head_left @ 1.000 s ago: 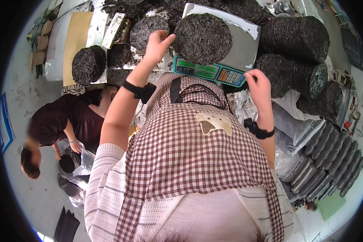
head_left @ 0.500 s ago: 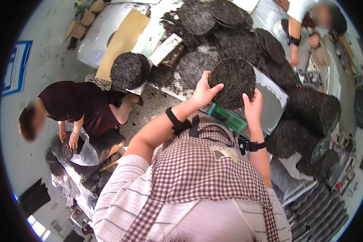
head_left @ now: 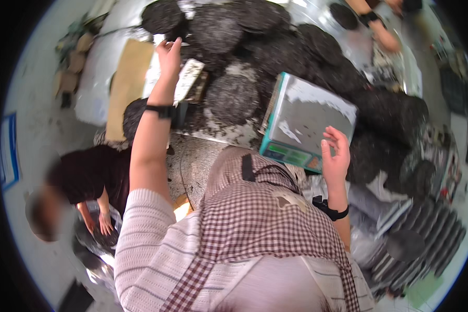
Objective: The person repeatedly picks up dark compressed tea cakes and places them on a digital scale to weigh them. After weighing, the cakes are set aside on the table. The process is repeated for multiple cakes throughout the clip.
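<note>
The counter point(head_left: 218, 130), pale and littered with dark crumbs, spans the top of the view. A heap of dark round slabs point(head_left: 281, 52) covers much of it, and thick rolls of the same dark stuff point(head_left: 395, 112) lie at its right side. At the lower right, rows of dark grey packs point(head_left: 434, 236) lie side by side. On the left, a person in dark clothes point(head_left: 93, 174) bends low, both hands down by a dark thing in clear plastic.

The scale point(head_left: 307, 114), grey-topped with a green body and lit display, sits askew at the counter's near edge. A tan board point(head_left: 130, 86) lies to the left. Beyond it, near the far side, is one thick dark disc point(head_left: 163, 15).

The left hand point(head_left: 170, 56) reaches out with its fingers loosely parted and nothing visible in its grip; its fingertips are right by the disc's near edge, and whether they touch it I cannot tell. The right hand point(head_left: 337, 156), fingers half curled around nothing, is over the scale's near right corner. Smaller are a pale block point(head_left: 190, 80) near the left forearm and the black wristbands point(head_left: 330, 209).
</note>
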A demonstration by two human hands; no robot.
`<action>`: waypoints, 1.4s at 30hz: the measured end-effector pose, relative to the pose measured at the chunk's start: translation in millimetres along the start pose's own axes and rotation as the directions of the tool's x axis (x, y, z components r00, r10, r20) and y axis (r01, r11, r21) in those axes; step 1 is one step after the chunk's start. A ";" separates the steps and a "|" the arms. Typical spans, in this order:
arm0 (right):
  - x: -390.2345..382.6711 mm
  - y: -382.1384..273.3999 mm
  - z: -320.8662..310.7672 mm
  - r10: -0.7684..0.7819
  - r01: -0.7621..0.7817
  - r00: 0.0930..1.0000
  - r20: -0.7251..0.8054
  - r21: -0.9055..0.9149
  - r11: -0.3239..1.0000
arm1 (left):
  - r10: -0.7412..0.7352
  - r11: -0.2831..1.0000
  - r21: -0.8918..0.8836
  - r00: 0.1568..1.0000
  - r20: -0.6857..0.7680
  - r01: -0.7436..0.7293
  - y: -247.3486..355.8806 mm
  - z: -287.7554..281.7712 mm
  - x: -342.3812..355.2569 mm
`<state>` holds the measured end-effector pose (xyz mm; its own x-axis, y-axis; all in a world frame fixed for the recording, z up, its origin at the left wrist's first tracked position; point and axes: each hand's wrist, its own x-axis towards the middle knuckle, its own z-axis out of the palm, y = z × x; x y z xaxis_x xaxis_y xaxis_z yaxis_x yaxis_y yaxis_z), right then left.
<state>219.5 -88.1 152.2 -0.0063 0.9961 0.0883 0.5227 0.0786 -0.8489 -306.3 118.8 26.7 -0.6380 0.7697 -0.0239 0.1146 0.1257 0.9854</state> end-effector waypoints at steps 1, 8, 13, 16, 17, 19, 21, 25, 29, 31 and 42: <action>-19.5 -5.9 -12.0 -0.023 0.021 0.998 -0.066 -0.041 0.999 | 0.190 0.982 -0.031 0.973 0.132 -0.188 -19.0 14.0 -45.4; -119.6 149.8 -129.1 0.325 -0.422 0.681 -0.656 0.010 0.906 | -0.170 0.315 0.648 0.630 0.757 -0.693 -107.0 51.4 -239.5; -82.5 175.2 -142.3 0.039 -0.241 0.945 -0.326 -0.609 0.756 | -0.158 0.172 0.646 0.627 0.763 -0.743 -121.5 67.6 -216.6; -68.8 208.7 -136.7 0.132 -0.202 0.979 -0.153 -0.733 0.649 | -0.171 0.175 0.615 0.591 0.788 -0.769 -109.7 58.4 -208.3; -60.8 206.8 -144.1 0.205 -0.229 0.971 -0.121 -0.707 0.669 | -0.188 0.198 0.613 0.585 0.789 -0.765 -106.7 58.5 -204.1; -59.9 208.1 -147.6 0.257 -0.243 0.962 -0.093 -0.720 0.651 | -0.187 0.233 0.588 0.558 0.809 -0.774 -112.7 57.7 -191.4; -61.7 210.3 -138.6 0.213 -0.200 0.973 -0.091 -0.795 0.572 | -0.192 0.263 0.597 0.566 0.802 -0.758 -123.1 57.9 -186.3; -62.4 212.3 -145.5 0.190 -0.163 0.981 -0.040 -0.701 0.694 | -0.106 0.323 0.568 0.567 0.817 -0.757 -146.9 52.6 -177.7; -67.3 215.6 -143.6 0.139 -0.121 0.990 -0.033 -0.709 0.695 | 0.094 0.403 0.638 0.723 0.684 -0.656 -140.1 67.8 -153.4; -81.1 214.0 -130.9 0.094 -0.107 0.994 -0.063 -0.786 0.608 | 0.416 0.468 0.462 0.650 0.636 -0.753 -45.3 137.9 -190.2; -95.5 222.8 -98.7 -0.012 -0.086 0.992 -0.128 -0.730 0.678 | 0.262 0.727 -0.103 0.136 0.955 -0.679 48.2 448.2 -468.8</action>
<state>420.8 -169.7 6.1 0.0966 0.9816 0.1646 0.9773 -0.0622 -0.2023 339.6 44.7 9.9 0.6709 0.7356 0.0939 0.4386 -0.4957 0.7496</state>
